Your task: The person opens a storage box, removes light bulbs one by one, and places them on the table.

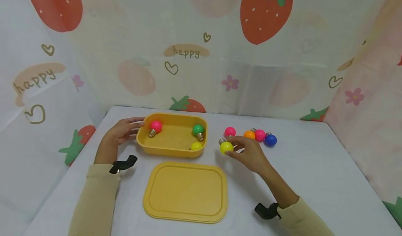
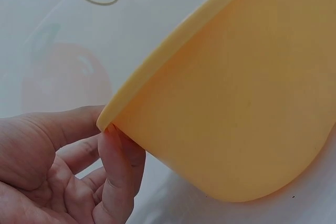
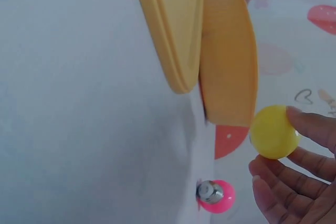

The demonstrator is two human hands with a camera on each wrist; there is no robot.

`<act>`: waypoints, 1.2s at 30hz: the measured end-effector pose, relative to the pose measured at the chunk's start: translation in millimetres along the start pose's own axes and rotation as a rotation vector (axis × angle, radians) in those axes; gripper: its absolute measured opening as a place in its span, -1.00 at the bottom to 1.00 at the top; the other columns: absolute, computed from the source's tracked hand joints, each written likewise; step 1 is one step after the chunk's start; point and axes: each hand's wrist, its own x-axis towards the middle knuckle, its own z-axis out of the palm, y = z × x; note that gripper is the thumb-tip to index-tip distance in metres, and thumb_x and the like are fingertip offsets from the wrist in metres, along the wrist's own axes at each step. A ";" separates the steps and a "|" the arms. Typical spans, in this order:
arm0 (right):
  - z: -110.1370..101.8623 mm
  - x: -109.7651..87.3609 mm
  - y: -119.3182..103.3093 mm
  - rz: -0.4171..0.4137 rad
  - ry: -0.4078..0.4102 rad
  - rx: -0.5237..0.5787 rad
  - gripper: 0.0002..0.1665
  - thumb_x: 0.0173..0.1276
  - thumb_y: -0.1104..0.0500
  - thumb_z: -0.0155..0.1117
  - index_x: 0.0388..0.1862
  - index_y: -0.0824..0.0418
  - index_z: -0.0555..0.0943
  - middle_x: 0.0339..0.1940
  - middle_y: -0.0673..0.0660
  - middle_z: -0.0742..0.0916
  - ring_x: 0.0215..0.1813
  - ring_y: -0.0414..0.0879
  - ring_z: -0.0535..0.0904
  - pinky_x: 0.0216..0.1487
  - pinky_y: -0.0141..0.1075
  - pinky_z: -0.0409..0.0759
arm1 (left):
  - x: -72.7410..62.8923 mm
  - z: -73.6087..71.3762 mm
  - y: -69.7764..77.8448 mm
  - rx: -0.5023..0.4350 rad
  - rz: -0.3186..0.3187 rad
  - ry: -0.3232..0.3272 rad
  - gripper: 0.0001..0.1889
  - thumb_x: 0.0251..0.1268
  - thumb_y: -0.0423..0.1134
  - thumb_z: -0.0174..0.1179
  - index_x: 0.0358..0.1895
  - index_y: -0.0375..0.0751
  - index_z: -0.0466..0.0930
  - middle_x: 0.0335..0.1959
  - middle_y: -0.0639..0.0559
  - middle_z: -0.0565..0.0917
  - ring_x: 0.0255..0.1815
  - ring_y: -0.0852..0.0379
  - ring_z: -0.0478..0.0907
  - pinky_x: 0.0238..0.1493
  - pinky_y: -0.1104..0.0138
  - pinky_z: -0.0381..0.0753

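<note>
A yellow rectangular container point(image 1: 171, 153) holds a pink bulb point(image 1: 156, 126), a green bulb point(image 1: 198, 129) and a yellow bulb point(image 1: 196, 146). My left hand point(image 1: 124, 129) grips its left end, fingertips at the rim point(image 2: 152, 59). To the container's right, my right hand point(image 1: 249, 154) pinches another yellow light bulb point(image 1: 226, 147) between thumb and fingers, above the table. That bulb's round glass point(image 3: 274, 132) shows in the right wrist view, its metal base hidden there. Behind this hand lies a pink bulb point(image 1: 230, 131).
A yellow lid point(image 1: 185, 192) lies flat in front of the container. Right of the raised hand, an orange bulb point(image 1: 249, 134), a pink bulb point(image 1: 260, 135) and a blue bulb point(image 1: 270, 140) lie close together on the white tabletop point(image 1: 314, 173). Printed curtains point(image 1: 201, 82) stand around it.
</note>
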 end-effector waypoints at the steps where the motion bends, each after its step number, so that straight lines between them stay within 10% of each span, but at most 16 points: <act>1: -0.6 -0.9 2.3 -0.004 0.004 -0.002 -0.53 0.20 0.13 0.59 0.10 0.15 0.73 -0.04 0.04 0.79 -0.10 -0.05 0.71 -0.14 -0.24 0.75 | -0.2 0.1 -0.1 0.001 0.000 0.000 -0.29 0.47 -0.07 0.25 0.57 -0.14 0.22 0.53 -0.19 0.26 0.26 -0.09 0.43 0.11 0.30 0.65; 36: 0.5 -7.9 30.2 0.256 -0.044 -0.038 -0.58 0.23 0.15 0.56 0.02 0.30 0.70 -0.18 0.14 0.79 -0.12 0.00 0.71 -0.18 -0.23 0.75 | -5.0 2.5 0.9 -0.003 -0.002 0.014 -0.30 0.47 -0.08 0.25 0.57 -0.14 0.22 0.54 -0.20 0.26 0.36 -0.16 0.36 0.13 0.31 0.63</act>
